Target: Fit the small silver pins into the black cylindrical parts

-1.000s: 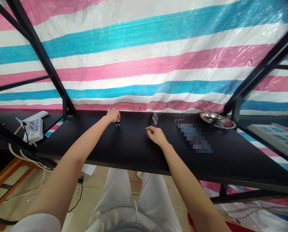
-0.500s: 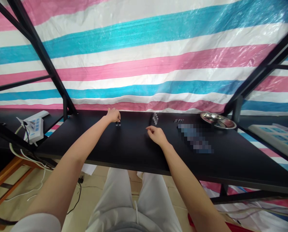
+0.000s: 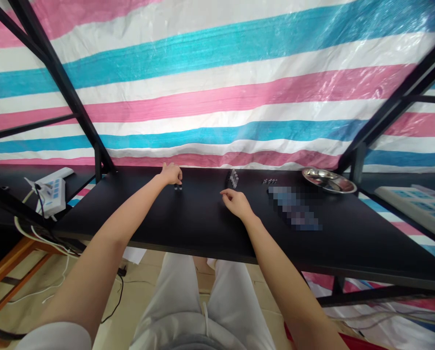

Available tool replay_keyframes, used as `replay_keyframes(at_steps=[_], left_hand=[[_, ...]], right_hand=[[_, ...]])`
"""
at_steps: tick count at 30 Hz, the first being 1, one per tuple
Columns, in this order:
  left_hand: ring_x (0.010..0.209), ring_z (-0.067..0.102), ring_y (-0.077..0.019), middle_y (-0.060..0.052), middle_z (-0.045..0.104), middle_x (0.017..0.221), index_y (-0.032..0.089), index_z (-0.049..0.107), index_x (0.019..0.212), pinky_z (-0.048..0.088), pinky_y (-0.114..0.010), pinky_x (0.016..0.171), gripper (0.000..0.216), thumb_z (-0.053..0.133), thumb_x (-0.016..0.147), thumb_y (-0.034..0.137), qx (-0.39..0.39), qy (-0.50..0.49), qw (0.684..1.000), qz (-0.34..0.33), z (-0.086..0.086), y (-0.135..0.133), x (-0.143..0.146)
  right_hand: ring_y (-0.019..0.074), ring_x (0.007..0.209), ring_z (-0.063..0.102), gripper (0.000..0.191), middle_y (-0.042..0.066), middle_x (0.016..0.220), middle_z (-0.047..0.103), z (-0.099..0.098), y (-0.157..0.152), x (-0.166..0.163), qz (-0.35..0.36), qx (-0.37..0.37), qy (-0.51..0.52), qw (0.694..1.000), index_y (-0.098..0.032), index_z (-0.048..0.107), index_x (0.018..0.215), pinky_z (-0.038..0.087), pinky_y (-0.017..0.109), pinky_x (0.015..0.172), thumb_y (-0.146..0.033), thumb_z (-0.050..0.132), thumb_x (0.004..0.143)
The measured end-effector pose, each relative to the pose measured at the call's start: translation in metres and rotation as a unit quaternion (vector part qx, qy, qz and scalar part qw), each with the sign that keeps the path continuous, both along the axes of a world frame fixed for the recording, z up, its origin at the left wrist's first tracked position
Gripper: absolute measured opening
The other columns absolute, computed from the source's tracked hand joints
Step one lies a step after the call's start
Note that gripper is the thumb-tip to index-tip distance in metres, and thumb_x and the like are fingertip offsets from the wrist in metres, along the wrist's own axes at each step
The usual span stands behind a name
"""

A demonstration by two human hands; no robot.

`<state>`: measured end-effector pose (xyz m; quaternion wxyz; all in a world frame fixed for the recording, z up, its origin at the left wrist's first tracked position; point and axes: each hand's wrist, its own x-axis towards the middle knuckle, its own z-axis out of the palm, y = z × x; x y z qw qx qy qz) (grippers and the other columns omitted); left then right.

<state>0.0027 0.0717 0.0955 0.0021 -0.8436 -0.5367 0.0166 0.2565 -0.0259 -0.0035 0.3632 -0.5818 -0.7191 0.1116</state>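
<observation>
At the back of the black table (image 3: 203,218), my left hand (image 3: 171,173) has its fingers bent down and closed. Two small dark pieces with pale ends (image 3: 178,187) show just below its fingertips; whether they are gripped or only touched is hidden. My right hand (image 3: 237,203) is held low over the table with thumb and forefinger pinched; anything between them is too small to make out. Just behind it stands a short row of small clear-and-white pieces (image 3: 234,179) along a dark holder. Several tiny pale bits (image 3: 269,182) lie further right.
A round shiny metal tray (image 3: 329,181) sits at the back right. Near it lies a pixelated flat item (image 3: 294,209). Black frame posts (image 3: 82,112) rise at both ends, with a striped sheet (image 3: 217,87) behind. A white power strip (image 3: 53,194) is at the left.
</observation>
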Motion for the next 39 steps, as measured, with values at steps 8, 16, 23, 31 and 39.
replay_keyframes(at_steps=[8,16,23,31,39], left_hand=[[0.11,0.041,-0.0302,-0.009,0.058,0.108,0.024,0.066,0.098,0.024,-0.051,0.094,0.035,0.069,0.065,0.037,0.031,0.052,0.998,-0.012,0.013,-0.01,-0.006],[0.11,0.04,-0.0299,-0.01,0.057,0.105,0.019,0.066,0.099,0.025,-0.046,0.093,0.032,0.063,0.071,0.035,0.07,0.072,0.993,-0.064,0.057,-0.044,-0.007],[0.111,0.041,-0.0277,-0.009,0.056,0.109,0.02,0.063,0.103,0.023,-0.042,0.095,0.031,0.058,0.076,0.035,0.094,0.081,0.983,-0.137,0.07,-0.074,0.009],[0.112,0.043,-0.027,-0.012,0.05,0.124,0.018,0.036,0.134,0.032,-0.036,0.09,0.057,0.052,0.08,0.03,0.066,0.015,0.973,-0.222,0.006,-0.091,0.07],[0.108,0.048,-0.0268,-0.013,0.05,0.121,0.021,0.01,0.142,0.038,-0.037,0.083,0.063,0.039,0.086,0.025,0.051,-0.076,0.99,-0.11,-0.057,-0.064,0.127]], right_hand=[[0.0134,0.055,0.053,0.028,0.0,0.058,0.06,-0.004,0.001,0.001,-0.002,-0.003,0.004,1.0,-0.019,0.067,0.088,0.039,0.025,0.06,-0.027,0.043,0.075],[0.0141,0.059,0.055,0.028,0.0,0.061,0.061,-0.01,-0.002,0.003,-0.036,-0.025,0.007,0.999,-0.02,0.066,0.087,0.039,0.024,0.061,-0.031,0.042,0.078],[0.0173,0.075,0.058,0.028,0.006,0.08,0.066,-0.002,-0.011,0.0,-0.119,-0.044,-0.094,0.988,-0.02,0.067,0.087,0.038,0.026,0.067,-0.027,0.04,0.082],[0.0241,0.092,0.051,0.031,0.014,0.093,0.061,0.001,-0.015,-0.004,-0.205,-0.023,-0.177,0.962,-0.015,0.067,0.087,0.035,0.034,0.075,-0.022,0.038,0.083],[0.0284,0.116,0.04,0.037,0.016,0.126,0.049,-0.009,-0.002,-0.005,-0.223,-0.032,-0.182,0.957,-0.015,0.06,0.112,0.027,0.048,0.094,-0.025,0.038,0.084]])
